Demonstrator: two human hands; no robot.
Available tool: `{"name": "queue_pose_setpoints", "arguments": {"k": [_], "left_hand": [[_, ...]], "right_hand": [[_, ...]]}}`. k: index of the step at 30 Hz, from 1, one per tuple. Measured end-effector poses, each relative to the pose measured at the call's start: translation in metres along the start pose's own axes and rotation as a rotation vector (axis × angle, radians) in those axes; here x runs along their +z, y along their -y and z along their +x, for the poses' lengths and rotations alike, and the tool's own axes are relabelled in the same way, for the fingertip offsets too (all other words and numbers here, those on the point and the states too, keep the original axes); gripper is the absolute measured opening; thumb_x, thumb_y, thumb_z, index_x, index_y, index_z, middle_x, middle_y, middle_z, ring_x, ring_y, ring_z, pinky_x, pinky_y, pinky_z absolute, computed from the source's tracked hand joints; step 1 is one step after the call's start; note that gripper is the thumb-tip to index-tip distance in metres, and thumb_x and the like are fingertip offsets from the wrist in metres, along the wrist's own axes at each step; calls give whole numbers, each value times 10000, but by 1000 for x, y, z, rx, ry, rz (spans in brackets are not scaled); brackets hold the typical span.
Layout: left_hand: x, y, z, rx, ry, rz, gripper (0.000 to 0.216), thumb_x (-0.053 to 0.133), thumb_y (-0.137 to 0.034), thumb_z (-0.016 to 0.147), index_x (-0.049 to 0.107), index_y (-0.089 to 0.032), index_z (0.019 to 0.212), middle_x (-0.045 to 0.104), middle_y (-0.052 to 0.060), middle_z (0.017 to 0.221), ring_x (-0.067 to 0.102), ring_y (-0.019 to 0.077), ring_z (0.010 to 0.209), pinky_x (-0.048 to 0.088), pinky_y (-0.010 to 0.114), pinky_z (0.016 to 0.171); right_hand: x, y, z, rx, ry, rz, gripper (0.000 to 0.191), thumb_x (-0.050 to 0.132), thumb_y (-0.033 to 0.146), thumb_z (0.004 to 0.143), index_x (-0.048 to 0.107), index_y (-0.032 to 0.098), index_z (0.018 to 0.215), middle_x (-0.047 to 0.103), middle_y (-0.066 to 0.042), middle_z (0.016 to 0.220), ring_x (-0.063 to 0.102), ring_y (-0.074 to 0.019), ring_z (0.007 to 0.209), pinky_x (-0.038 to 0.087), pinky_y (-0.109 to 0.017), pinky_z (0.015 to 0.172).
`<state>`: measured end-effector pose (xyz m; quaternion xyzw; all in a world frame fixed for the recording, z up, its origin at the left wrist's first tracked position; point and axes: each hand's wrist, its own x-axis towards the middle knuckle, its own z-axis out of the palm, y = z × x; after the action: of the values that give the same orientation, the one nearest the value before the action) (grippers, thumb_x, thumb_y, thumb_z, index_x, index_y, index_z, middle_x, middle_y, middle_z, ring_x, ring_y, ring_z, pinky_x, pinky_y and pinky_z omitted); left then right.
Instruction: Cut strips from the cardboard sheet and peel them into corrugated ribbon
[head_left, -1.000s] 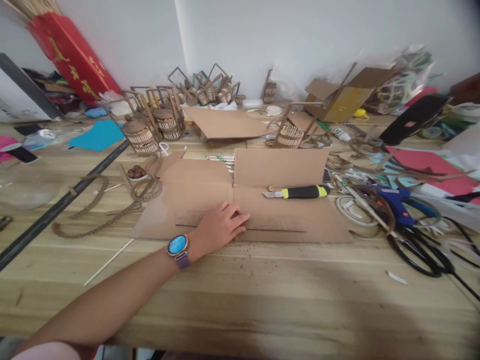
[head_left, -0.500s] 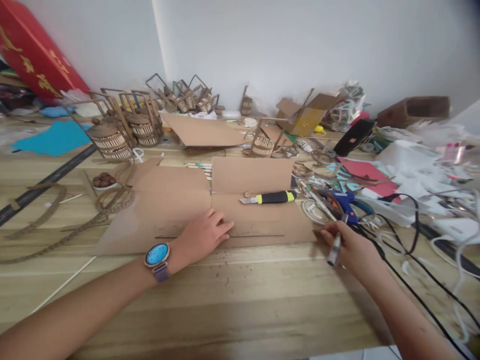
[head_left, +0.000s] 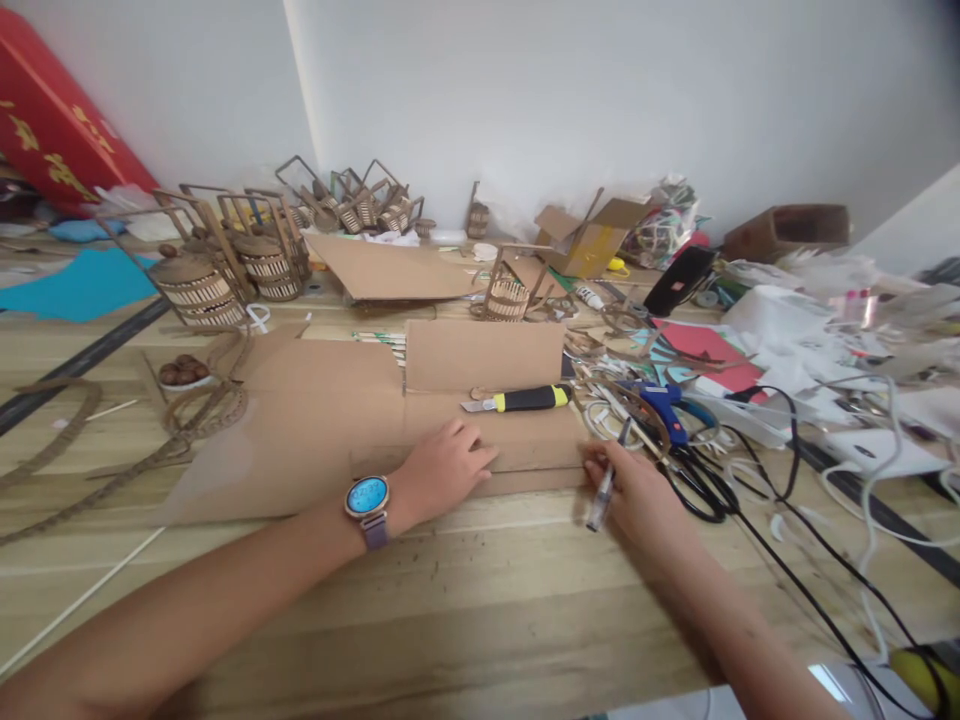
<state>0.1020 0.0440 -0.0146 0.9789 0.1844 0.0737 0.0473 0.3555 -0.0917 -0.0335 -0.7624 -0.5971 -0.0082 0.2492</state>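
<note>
A creased brown cardboard sheet (head_left: 300, 410) lies back from the pale wooden bench (head_left: 420, 640)'s front edge; the left hand (head_left: 444, 468) rests on it, fingers slightly spread, the right hand (head_left: 637, 490) holding a slim grey pen (head_left: 601, 503).

Wooden table (head_left: 375, 640) carried flat cardboard sheet (head_left: 300, 420), lidded baskets (head_left: 199, 285), blue sheet (head_left: 82, 285), thin white stick (head_left: 82, 600), black cable (head_left: 793, 571), some dark crumbs (head_left: 435, 570).
</note>
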Motion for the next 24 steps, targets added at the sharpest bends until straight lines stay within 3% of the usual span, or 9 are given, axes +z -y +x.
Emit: {"name": "queue_pose_setpoints", "arguments": {"k": [6, 11, 16, 24], "left_hand": [[-2, 19, -23, 68, -14, -116, 279, 489, -259, 998, 604, -163, 1233, 595, 104, 1226, 520, 233, 1086, 464, 380, 934], [-5, 34, -44, 10, -31, -137, 314, 474, -307, 1004, 607, -183, 1261, 585, 116, 1286, 513, 252, 1168, 460, 403, 973], [-7, 42, -60, 9, -60, -87, 305, 424, -238, 1010, 682, -197, 1168, 624, 108, 1220, 553, 242, 1093, 490, 403, 927], [-12, 51, -76, 61, -48, -52, 341, 423, -153, 996, 687, -228, 1198, 648, 81, 1255, 562, 228, 1100, 505, 373, 924]], "right_hand": [[2, -1, -2, -22, 31, 39, 222, 502, 365, 890, 636, 233, 1009, 709, -107, 952, 666, -276, 872, 526, -409, 746], [-1, -6, 7, -146, 93, 105, 234, 522, 323, 869, 658, 276, 1054, 678, -66, 1229, 559, -284, 1197, 464, -459, 988], [2, -12, 8, -157, 113, 169, 137, 482, 283, 891, 617, 265, 874, 709, -61, 1154, 621, -245, 1094, 489, -428, 928], [0, -19, 2, -95, 119, 226, 95, 491, 284, 883, 571, 254, 840, 701, -68, 1185, 649, -229, 1075, 493, -402, 897]]}}
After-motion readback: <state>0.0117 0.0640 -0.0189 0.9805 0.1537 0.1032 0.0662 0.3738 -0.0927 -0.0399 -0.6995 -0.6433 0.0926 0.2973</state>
